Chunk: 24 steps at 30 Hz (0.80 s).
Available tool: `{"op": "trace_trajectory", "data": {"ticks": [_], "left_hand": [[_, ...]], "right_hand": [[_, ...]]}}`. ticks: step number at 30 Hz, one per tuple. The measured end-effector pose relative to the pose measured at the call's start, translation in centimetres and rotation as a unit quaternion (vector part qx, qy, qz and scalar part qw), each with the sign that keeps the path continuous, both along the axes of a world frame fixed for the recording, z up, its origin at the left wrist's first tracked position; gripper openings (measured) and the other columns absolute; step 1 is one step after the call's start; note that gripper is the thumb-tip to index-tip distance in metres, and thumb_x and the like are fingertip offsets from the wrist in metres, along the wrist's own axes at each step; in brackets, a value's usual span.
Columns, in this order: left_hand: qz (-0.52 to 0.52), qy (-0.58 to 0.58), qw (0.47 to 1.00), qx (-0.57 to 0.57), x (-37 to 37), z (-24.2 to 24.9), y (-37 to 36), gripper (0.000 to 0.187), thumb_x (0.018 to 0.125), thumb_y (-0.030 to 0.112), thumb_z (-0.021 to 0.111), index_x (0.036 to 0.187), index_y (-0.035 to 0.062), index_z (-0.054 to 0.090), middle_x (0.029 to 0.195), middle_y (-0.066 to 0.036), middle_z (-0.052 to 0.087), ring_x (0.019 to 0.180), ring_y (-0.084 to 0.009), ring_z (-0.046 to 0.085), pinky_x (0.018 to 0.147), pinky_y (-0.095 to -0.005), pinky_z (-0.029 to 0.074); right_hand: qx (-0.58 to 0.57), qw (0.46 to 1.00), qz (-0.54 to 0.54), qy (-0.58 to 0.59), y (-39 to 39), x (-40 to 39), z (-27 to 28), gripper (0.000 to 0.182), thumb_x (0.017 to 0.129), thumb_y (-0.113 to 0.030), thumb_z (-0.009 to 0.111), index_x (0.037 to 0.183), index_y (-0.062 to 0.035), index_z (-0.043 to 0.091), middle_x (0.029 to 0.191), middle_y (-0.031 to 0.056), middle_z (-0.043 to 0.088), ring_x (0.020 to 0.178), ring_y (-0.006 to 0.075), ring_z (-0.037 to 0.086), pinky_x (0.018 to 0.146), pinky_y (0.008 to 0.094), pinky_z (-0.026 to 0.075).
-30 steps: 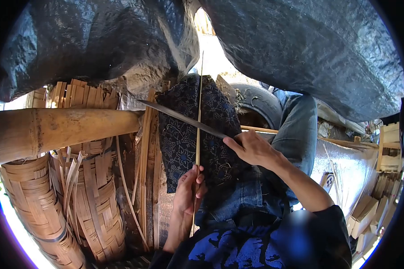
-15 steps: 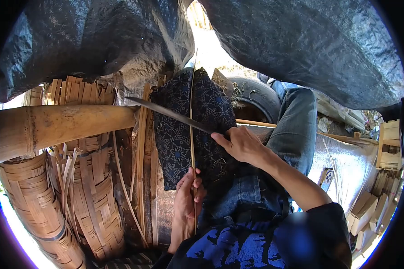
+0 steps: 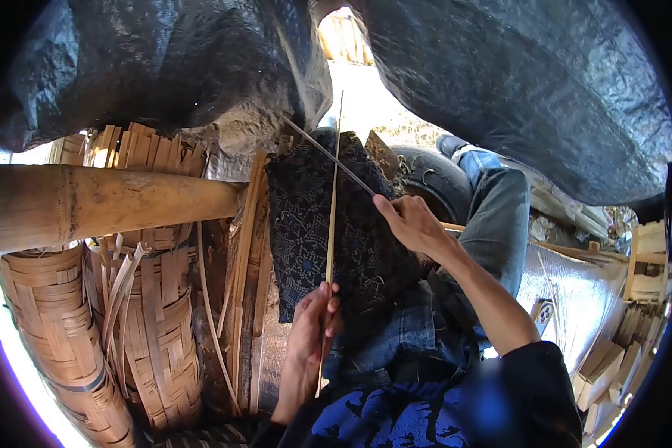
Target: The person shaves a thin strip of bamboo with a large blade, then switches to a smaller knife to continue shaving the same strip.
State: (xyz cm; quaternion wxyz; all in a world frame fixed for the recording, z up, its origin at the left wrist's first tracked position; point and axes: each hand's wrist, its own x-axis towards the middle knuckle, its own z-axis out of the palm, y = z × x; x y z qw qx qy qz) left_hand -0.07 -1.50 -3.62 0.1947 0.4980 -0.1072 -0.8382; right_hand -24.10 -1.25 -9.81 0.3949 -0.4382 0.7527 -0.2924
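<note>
My left hand [image 3: 311, 319] is closed around a long thin bamboo strip [image 3: 331, 239], low over my lap. The strip points away from me, its far end narrowing toward the bright gap. My right hand [image 3: 414, 225] grips a long knife [image 3: 336, 159] at its handle, which the fingers hide. The blade slants up and left and crosses the strip in this view, its edge turned so that it looks narrow. Under both lies a dark patterned cloth [image 3: 304, 216], spread over my lap, with a few thin shavings on it.
A thick bamboo pole [image 3: 127, 203] juts in from the left above tall woven bamboo baskets [image 3: 56, 321]. Dark plastic sheeting [image 3: 515, 89] hangs overhead. A tyre [image 3: 444, 183] lies beyond my bent leg [image 3: 493, 216]. A phone [image 3: 543, 313] and stacked wood pieces [image 3: 605, 366] are at the right.
The knife has moved farther out along the strip and tilted more steeply, its blade now seen more edge-on. My left hand still holds the strip. The whole view has shifted slightly.
</note>
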Motion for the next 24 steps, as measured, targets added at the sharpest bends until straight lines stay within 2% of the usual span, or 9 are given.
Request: {"op": "trace_trajectory", "data": {"ticks": [2, 4, 13, 15, 16, 18, 20, 21, 24], "left_hand": [[-0.029, -0.031, 0.999, -0.018, -1.2, -0.4, -1.4, 0.022, 0.097, 0.025, 0.043, 0.098, 0.0047, 0.052, 0.067, 0.001, 0.050, 0.038, -0.0076, 0.036, 0.037, -0.0200, 0.029], [-0.032, -0.035, 0.999, -0.025, -1.9, -0.5, -2.0, 0.024, 0.096, 0.026, 0.048, 0.098, 0.0032, 0.054, 0.068, 0.000, 0.051, 0.043, -0.0051, 0.037, 0.039, -0.0179, 0.030], [-0.016, -0.026, 1.000, -0.004, -2.1, -0.6, -2.0, 0.023, 0.096, 0.025, 0.047, 0.097, 0.0033, 0.054, 0.068, -0.001, 0.052, 0.041, -0.0067, 0.037, 0.037, -0.0181, 0.030], [-0.033, -0.078, 0.996, -0.019, -2.4, -0.1, -1.7, 0.022, 0.098, 0.023, 0.043, 0.098, 0.0040, 0.054, 0.064, 0.000, 0.051, 0.036, -0.0070, 0.035, 0.034, -0.0181, 0.029], [-0.032, -0.079, 0.996, -0.018, -2.4, 0.0, -1.4, 0.022, 0.098, 0.023, 0.043, 0.098, 0.0040, 0.054, 0.064, 0.000, 0.051, 0.036, -0.0070, 0.035, 0.034, -0.0181, 0.029], [-0.023, -0.069, 0.997, -0.023, -2.1, 0.0, -0.6, 0.022, 0.097, 0.023, 0.044, 0.097, 0.0035, 0.054, 0.062, -0.001, 0.050, 0.035, -0.0068, 0.036, 0.034, -0.0178, 0.029], [-0.020, -0.066, 0.997, -0.027, -2.0, 0.0, -0.3, 0.022, 0.097, 0.023, 0.045, 0.097, 0.0035, 0.055, 0.062, 0.000, 0.050, 0.035, -0.0068, 0.036, 0.034, -0.0178, 0.029], [-0.017, -0.069, 0.997, -0.025, -2.0, 0.0, -0.4, 0.022, 0.097, 0.023, 0.046, 0.096, 0.0036, 0.055, 0.062, 0.000, 0.050, 0.035, -0.0065, 0.036, 0.034, -0.0177, 0.029], [-0.017, -0.071, 0.997, -0.025, -1.9, 0.0, -0.4, 0.021, 0.096, 0.023, 0.046, 0.096, 0.0038, 0.055, 0.062, 0.000, 0.050, 0.035, -0.0060, 0.035, 0.034, -0.0177, 0.029]], "right_hand": [[-0.005, 1.000, -0.003, -0.012, 0.9, 0.1, 0.6, 0.066, 0.094, -0.047, 0.041, 0.056, 0.0071, 0.046, 0.047, 0.0232, 0.037, 0.041, 0.0324, 0.038, 0.049, 0.0436, 0.033], [0.000, 1.000, 0.029, -0.008, 2.1, 0.5, 1.1, 0.072, 0.092, -0.052, 0.042, 0.053, 0.0074, 0.052, 0.044, 0.0203, 0.046, 0.040, 0.0253, 0.049, 0.048, 0.0397, 0.042], [0.061, 0.995, 0.074, -0.007, 4.2, 2.0, 1.0, 0.057, 0.091, -0.045, 0.050, 0.059, 0.0015, 0.060, 0.046, 0.0196, 0.050, 0.045, 0.0333, 0.056, 0.043, 0.0416, 0.042], [-0.143, 0.973, 0.053, 0.176, 5.3, 2.8, -1.9, 0.050, 0.090, -0.042, 0.053, 0.064, -0.0003, 0.062, 0.045, 0.0169, 0.049, 0.042, 0.0334, 0.054, 0.041, 0.0419, 0.039], [-0.142, 0.973, 0.054, 0.176, 5.4, 2.9, -2.7, 0.050, 0.090, -0.042, 0.053, 0.064, -0.0003, 0.062, 0.045, 0.0169, 0.049, 0.042, 0.0334, 0.054, 0.041, 0.0419, 0.039], [-0.144, 0.970, 0.082, 0.179, 5.2, 2.7, -3.5, 0.033, 0.092, -0.032, 0.054, 0.092, -0.0019, 0.066, 0.048, 0.0127, 0.046, 0.040, 0.0287, 0.049, 0.039, 0.0401, 0.035], [-0.189, 0.953, 0.120, 0.202, 5.0, 2.4, -3.3, 0.028, 0.093, -0.027, 0.053, 0.106, -0.0046, 0.062, 0.049, 0.0113, 0.044, 0.040, 0.0260, 0.046, 0.039, 0.0386, 0.034], [-0.234, 0.932, 0.158, 0.225, 4.9, 2.3, -3.2, 0.031, 0.093, -0.022, 0.052, 0.120, -0.0072, 0.057, 0.051, 0.0098, 0.042, 0.040, 0.0233, 0.043, 0.038, 0.0372, 0.032], [-0.181, 0.945, 0.191, 0.197, 4.8, 1.8, -3.0, 0.041, 0.094, -0.015, 0.050, 0.134, -0.0135, 0.045, 0.055, 0.0086, 0.040, 0.042, 0.0205, 0.041, 0.039, 0.0347, 0.031]]}}
